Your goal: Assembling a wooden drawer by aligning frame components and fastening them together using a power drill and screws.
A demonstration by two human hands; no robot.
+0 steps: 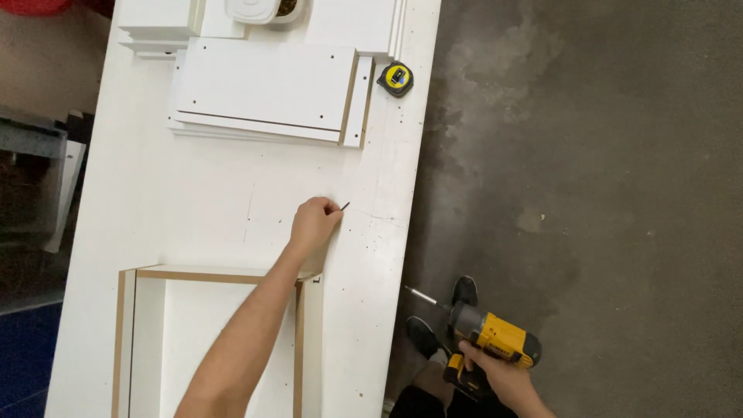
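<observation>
— Hands apart at a white table: the left hand is closed, pinching a small dark screw between fingertips just above the tabletop, near the table's right edge.

— And the right hand?

— It grips the handle of a yellow-and-black cordless driver, held low beside the table over the concrete floor, its bit pointing up and left, away from the work, probably parked while the screw is fetched.

— What lies nearby?

— An open white box frame with brown raw edges sits under the left forearm. Further off, a stack of drilled white panels, and a yellow tape measure just beside it, within reach.
</observation>
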